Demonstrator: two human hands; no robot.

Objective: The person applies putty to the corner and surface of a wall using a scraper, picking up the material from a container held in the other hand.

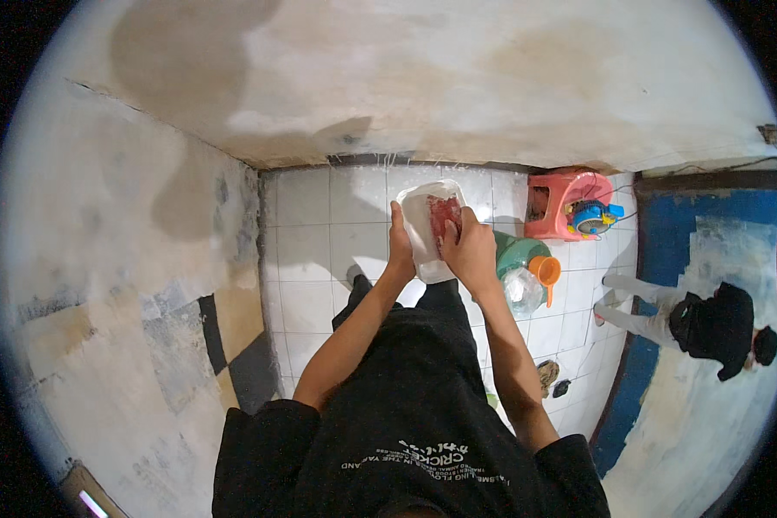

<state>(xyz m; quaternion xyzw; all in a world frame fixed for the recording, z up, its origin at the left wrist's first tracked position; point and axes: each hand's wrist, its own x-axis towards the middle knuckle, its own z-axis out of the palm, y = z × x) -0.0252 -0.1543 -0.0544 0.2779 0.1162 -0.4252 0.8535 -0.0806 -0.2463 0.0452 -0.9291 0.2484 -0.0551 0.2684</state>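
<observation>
In front of my body I hold a white rectangular plastic tub (438, 270), its inside coated with whitish material. My left hand (401, 245) grips the tub's left side, thumb along the rim. Against the right part of the tub, my right hand (472, 250) is closed on a red flat piece (441, 211) smeared with white. Whether that piece is a scraper or a sponge, I cannot tell. Part of it is hidden under my fingers.
To the right stand a green container (511, 250) with an orange dipper (546, 270) and a clear plastic bag (521, 288). Beyond are a pink stool (547, 205) and a blue fan (590, 217). Another person (716, 332) stands far right. Patchy walls (371, 78) enclose the tiled floor (303, 250).
</observation>
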